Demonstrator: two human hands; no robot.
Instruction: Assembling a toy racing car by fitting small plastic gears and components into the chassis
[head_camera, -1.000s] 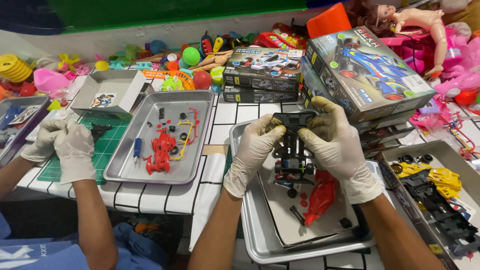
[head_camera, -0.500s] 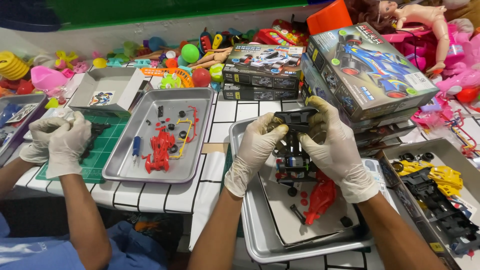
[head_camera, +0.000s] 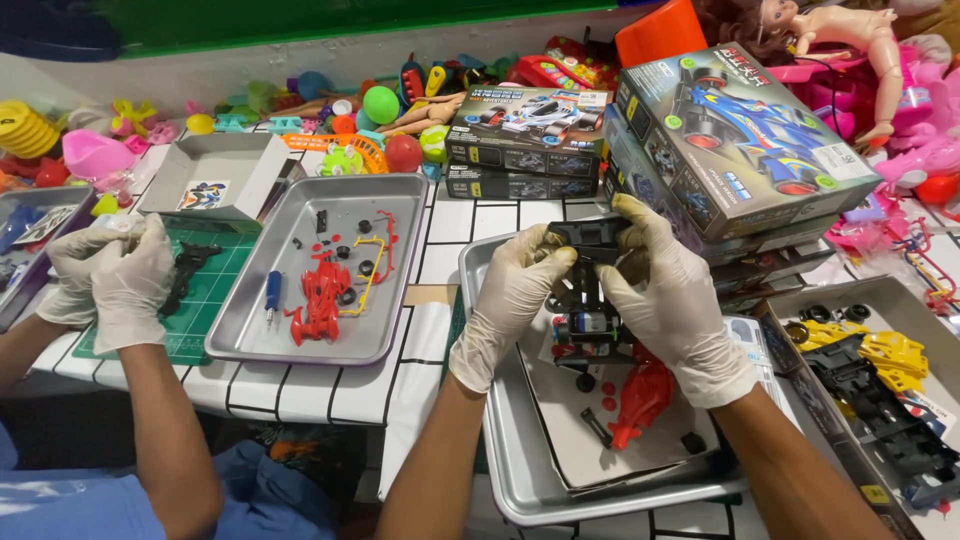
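Over the steel tray (head_camera: 500, 470), both white-gloved hands, left (head_camera: 510, 290) and right (head_camera: 672, 300), pinched a black plastic car chassis (head_camera: 590, 238) at opposite ends, raised for a closer look.

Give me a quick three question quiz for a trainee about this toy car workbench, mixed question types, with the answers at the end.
1. True or false: both of the wearer's gloved hands, the left hand and the right hand, grip the black chassis part.
2. Multiple choice: where does the red car body shell lie? A) in the metal tray below the hands, B) on the green cutting mat, C) on the stacked kit boxes.
3. Fill in: the co-worker's gloved hands at the left are held over the green ______.

Key: 1 true; 2 A; 3 cutting mat.
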